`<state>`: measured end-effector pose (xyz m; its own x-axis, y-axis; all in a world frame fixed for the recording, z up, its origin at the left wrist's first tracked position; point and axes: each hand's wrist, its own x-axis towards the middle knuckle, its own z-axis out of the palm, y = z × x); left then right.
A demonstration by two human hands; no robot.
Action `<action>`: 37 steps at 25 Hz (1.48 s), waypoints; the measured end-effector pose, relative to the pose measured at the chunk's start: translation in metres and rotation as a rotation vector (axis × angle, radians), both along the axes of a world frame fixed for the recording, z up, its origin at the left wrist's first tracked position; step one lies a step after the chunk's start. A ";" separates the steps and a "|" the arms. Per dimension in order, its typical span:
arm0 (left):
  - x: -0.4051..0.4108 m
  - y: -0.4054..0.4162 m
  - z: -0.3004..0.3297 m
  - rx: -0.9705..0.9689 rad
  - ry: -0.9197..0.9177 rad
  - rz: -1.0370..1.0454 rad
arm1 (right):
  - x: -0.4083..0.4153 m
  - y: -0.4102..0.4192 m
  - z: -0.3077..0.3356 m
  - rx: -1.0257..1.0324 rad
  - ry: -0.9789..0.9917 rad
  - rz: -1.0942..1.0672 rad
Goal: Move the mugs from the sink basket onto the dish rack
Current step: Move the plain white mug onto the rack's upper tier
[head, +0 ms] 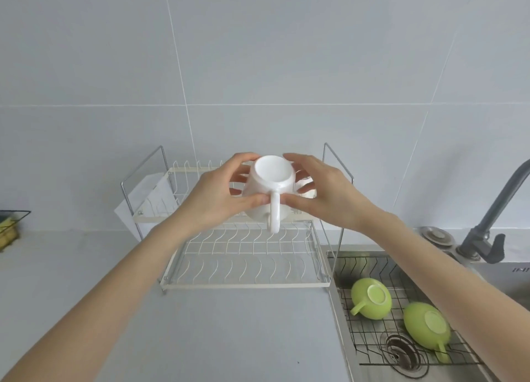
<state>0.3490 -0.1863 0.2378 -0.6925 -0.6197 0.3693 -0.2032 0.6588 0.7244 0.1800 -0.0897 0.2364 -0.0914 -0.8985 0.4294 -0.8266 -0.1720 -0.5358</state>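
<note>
While both your left hand (213, 199) and right hand (329, 193) clamp the inverted white mug (271, 193) above the dish rack (246, 285), keep fingers on its body: glazed ceramic looks slippery and breakable.

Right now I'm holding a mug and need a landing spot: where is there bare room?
The dish rack lower tier is bare, as is the counter before it. The sink basket is crowded with two green mugs.

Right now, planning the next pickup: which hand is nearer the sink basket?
Right. The right hand holds the white mug on the side towards the sink basket; the left hand grips its far side.
</note>
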 end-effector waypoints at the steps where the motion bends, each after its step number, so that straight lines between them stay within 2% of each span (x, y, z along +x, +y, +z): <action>1: 0.000 -0.009 0.004 0.008 0.000 -0.002 | 0.001 -0.009 0.006 0.005 0.004 -0.003; 8: -0.012 -0.072 0.022 0.041 -0.031 0.038 | -0.004 -0.076 0.025 0.036 -0.002 -0.035; 17: -0.044 -0.134 -0.032 0.203 -0.162 0.024 | -0.024 -0.145 -0.034 0.264 -0.023 -0.119; 24: -0.050 -0.144 -0.057 0.259 -0.274 0.012 | -0.024 -0.153 -0.056 0.411 -0.025 -0.126; 37: -0.047 -0.140 -0.059 0.214 -0.344 0.053 | -0.018 -0.147 -0.054 0.400 -0.091 -0.144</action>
<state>0.3022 -0.3260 0.1790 -0.7179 -0.6959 -0.0191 -0.4872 0.4826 0.7279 0.1622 -0.2366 0.1827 -0.2491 -0.9679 0.0344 -0.7733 0.1774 -0.6087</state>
